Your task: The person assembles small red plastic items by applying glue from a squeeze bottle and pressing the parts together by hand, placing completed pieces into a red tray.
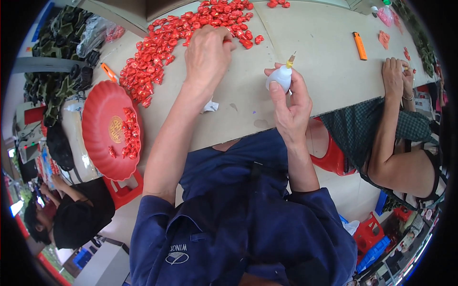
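Note:
My left hand (pixel 208 56) reaches to the near edge of a heap of small, shiny red pieces (pixel 164 45) with gold marks. Its thumb and fingers are closed, and a bit of red shows between them, seemingly one of these pieces. In my right hand (pixel 292 107) is a small white squeeze bottle (pixel 280 78), held upright above the table. A yellow-based needle tip points up and away from me. Just right of my left forearm lies a crumpled white scrap (pixel 210 106).
At left, a scalloped red tray (pixel 98 138) holds more red pieces. One orange marker-like thing (pixel 109 72) lies beyond it; an orange lighter (pixel 359 46) lies at right. A co-worker's hands (pixel 394 78) work at the table's right end. Another person (pixel 78 214) sits at far left.

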`<action>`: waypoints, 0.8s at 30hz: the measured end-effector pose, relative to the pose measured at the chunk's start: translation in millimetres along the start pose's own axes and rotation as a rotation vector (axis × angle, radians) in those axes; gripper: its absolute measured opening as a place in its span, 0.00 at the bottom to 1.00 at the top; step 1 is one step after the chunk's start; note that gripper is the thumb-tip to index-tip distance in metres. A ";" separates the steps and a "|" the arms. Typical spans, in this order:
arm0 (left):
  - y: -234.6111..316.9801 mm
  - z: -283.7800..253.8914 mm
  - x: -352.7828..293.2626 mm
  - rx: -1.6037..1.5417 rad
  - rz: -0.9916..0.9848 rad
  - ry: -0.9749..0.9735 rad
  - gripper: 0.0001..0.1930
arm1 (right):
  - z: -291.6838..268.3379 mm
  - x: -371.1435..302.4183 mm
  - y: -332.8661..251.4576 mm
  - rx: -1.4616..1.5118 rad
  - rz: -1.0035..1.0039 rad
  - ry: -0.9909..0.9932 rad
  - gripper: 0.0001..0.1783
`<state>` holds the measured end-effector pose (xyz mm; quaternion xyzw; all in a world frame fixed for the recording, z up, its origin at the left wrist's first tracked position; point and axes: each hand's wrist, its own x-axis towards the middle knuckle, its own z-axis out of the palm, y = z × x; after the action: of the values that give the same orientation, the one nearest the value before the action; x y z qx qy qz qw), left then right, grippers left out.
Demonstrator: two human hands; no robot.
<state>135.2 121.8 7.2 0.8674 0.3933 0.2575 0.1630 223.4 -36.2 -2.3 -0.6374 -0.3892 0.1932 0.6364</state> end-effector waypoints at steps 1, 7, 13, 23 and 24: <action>-3.2 -2.7 -0.3 -0.041 0.034 0.036 0.06 | 1.0 0.0 -2.3 0.070 -0.013 0.007 0.16; 3.4 -47.5 -43.7 -0.834 -0.234 -0.023 0.02 | 13.1 -7.4 -8.5 0.124 0.016 -0.030 0.17; -5.6 -69.0 -125.4 -1.647 -0.611 -0.195 0.08 | 57.5 -27.7 -22.6 0.073 -0.165 -0.081 0.18; -30.1 -66.8 -173.5 -1.851 -0.580 -0.022 0.14 | 88.0 -55.8 -37.0 0.084 -0.125 -0.198 0.21; -32.6 -69.1 -174.9 -1.826 -0.594 -0.017 0.13 | 80.3 -54.8 -39.2 0.067 -0.106 -0.221 0.22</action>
<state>-21.7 14.1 -8.1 0.2728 0.2437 0.4066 0.8372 120.0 -28.2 12.4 -0.5692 -0.4834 0.2413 0.6198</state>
